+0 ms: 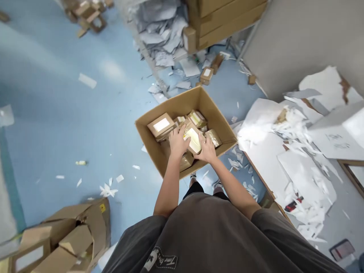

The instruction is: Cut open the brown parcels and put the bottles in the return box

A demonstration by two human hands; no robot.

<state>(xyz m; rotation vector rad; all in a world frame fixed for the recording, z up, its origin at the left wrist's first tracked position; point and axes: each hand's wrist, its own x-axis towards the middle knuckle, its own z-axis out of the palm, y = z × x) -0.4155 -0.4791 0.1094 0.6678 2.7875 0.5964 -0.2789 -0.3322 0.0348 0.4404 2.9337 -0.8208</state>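
A large open cardboard carton [150,153] stands on the floor in front of me, with several small boxes inside. Between my two hands is a small box with a pale yellow-white top [193,140]. My left hand [178,143] is against its left side and my right hand [207,148] against its right side, fingers bent around it. To the left in the carton lies a brown box with a white label [161,125]. A yellow-striped box [197,118] sits behind, and a shiny taped box [214,138] is right of my right hand.
On the right is a table [265,163] covered with white paper scraps. A shelf with papers [163,30] and big cartons [227,19] stands at the back. Open cartons [76,239] lie at lower left. Scraps litter the blue floor [71,125].
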